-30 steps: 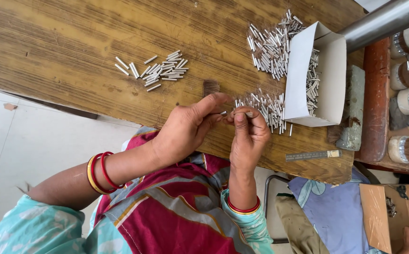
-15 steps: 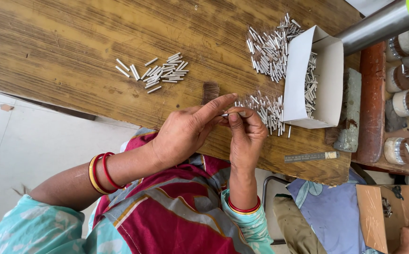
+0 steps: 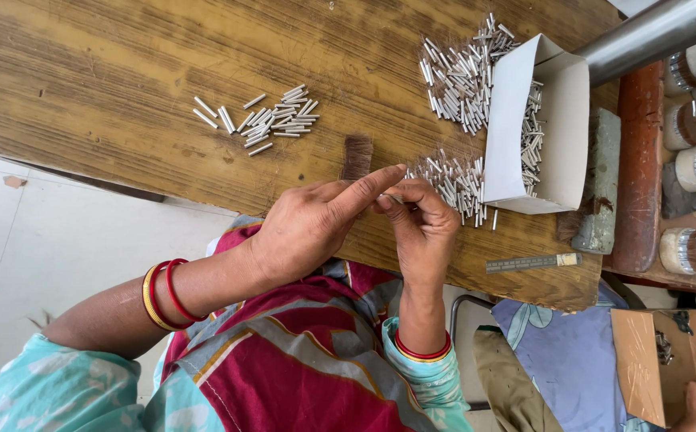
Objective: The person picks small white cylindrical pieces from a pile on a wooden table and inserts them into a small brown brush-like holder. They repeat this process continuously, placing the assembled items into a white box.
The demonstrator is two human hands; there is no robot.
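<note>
Both hands meet above the near edge of the worn brown wooden worktop (image 3: 108, 88); the left hand (image 3: 308, 228) has its forefinger stretched out and its grip pinched, with the right hand (image 3: 424, 228), on a thin silver metal tube (image 3: 394, 198) held between their fingertips; a loose heap of short silver tubes (image 3: 452, 180) lies just beyond the hands, beside an open white cardboard box (image 3: 560, 120); a smaller tidy cluster of tubes (image 3: 272, 124) lies well apart.
</note>
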